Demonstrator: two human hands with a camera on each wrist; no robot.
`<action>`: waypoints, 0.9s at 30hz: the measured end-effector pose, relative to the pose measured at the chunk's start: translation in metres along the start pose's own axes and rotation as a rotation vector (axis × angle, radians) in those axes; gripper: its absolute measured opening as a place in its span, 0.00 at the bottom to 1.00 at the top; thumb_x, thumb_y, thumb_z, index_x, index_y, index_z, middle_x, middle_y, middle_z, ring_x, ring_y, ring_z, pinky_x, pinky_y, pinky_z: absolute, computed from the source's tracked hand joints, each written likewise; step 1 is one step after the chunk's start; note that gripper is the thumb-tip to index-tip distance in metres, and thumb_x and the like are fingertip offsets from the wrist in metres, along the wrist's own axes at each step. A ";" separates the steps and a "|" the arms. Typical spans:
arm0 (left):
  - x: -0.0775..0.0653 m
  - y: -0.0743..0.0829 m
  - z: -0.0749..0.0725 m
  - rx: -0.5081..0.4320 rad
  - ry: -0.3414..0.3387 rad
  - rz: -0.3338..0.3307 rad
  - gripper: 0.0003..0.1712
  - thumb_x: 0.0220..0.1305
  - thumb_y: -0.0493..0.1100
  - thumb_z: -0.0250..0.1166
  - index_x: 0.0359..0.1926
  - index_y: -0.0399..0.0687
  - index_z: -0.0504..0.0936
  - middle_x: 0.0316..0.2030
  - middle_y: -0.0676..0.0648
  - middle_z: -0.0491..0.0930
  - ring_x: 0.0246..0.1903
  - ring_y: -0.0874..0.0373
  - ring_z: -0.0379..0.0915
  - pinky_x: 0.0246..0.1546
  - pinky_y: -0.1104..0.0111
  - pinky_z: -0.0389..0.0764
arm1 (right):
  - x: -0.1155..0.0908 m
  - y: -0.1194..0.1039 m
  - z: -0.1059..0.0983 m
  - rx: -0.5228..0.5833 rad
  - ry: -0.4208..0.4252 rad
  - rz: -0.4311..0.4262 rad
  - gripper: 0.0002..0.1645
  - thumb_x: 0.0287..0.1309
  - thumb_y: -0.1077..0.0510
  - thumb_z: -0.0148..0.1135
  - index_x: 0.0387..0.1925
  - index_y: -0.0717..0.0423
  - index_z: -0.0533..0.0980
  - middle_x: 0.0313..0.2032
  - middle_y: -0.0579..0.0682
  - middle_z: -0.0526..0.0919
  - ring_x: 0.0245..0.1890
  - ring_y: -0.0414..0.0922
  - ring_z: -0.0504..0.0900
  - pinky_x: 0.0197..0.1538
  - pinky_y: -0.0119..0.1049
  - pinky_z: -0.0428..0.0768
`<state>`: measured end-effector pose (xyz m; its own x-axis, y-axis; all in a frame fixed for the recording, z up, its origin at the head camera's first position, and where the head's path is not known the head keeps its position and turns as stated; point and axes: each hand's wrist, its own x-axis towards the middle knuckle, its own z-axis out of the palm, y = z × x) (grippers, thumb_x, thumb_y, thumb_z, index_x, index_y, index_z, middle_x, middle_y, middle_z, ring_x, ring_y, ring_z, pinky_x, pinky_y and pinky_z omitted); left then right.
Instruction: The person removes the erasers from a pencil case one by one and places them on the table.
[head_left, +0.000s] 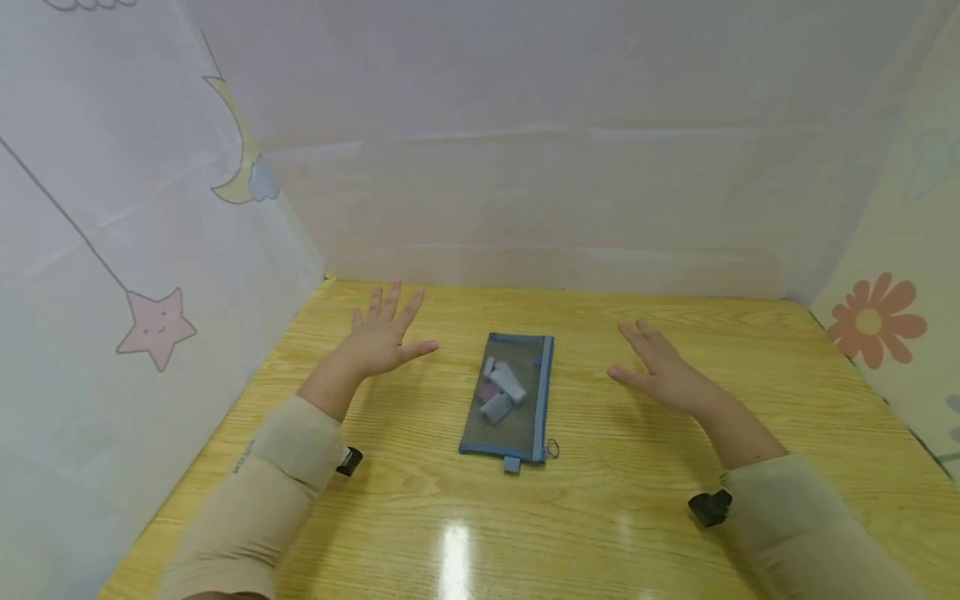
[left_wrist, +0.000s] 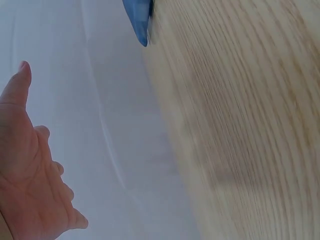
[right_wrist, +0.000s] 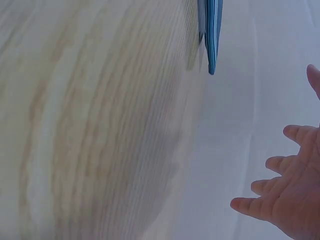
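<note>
A mesh zipper pouch (head_left: 517, 437) with blue edging lies flat on the wooden table, between the two hands. Through its mesh show several small pale items (head_left: 507, 383) and a pinkish one. A zip runs down its right side, with a metal ring (head_left: 552, 449) at the near corner and a blue tab at the near end. To its left, my left hand (head_left: 378, 342) is held with fingers spread, touching nothing. My right hand (head_left: 663, 371) is raised on the other side, fingers extended and holding nothing. Both wrist views catch only the pouch's blue edge (left_wrist: 138, 20).
The wooden table (head_left: 420, 517) reaches back to a pale sheet wall (head_left: 570, 200). Printed side sheets stand at left and right, with a star (head_left: 157, 327), a moon and an orange flower (head_left: 876, 321). Each sleeve cuff carries a black wrist mount (head_left: 349, 461).
</note>
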<state>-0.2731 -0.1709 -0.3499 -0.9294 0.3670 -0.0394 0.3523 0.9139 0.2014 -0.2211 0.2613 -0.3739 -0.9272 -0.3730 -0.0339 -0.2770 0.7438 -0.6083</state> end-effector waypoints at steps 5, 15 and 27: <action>0.001 0.010 0.003 0.006 -0.007 0.015 0.52 0.52 0.80 0.36 0.68 0.68 0.24 0.66 0.47 0.13 0.63 0.46 0.04 0.56 0.36 0.26 | 0.001 -0.004 0.007 0.034 -0.014 -0.016 0.49 0.59 0.36 0.50 0.71 0.45 0.38 0.70 0.56 0.27 0.68 0.60 0.28 0.57 0.69 0.42; 0.005 0.031 0.015 -0.029 -0.032 0.082 0.50 0.54 0.78 0.39 0.69 0.70 0.26 0.68 0.47 0.15 0.65 0.46 0.09 0.58 0.38 0.27 | 0.004 -0.008 0.018 0.178 -0.038 -0.059 0.43 0.62 0.41 0.50 0.71 0.38 0.39 0.70 0.56 0.38 0.68 0.60 0.37 0.59 0.66 0.46; 0.012 0.052 0.031 -0.041 -0.074 0.146 0.49 0.54 0.78 0.39 0.68 0.71 0.26 0.68 0.49 0.16 0.66 0.45 0.12 0.60 0.40 0.29 | 0.006 -0.014 0.029 0.367 -0.111 -0.046 0.40 0.64 0.42 0.48 0.71 0.38 0.41 0.70 0.49 0.42 0.68 0.58 0.43 0.58 0.64 0.54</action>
<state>-0.2625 -0.1138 -0.3706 -0.8574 0.5086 -0.0782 0.4770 0.8426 0.2501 -0.2151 0.2324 -0.3889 -0.8775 -0.4739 -0.0730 -0.1907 0.4845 -0.8538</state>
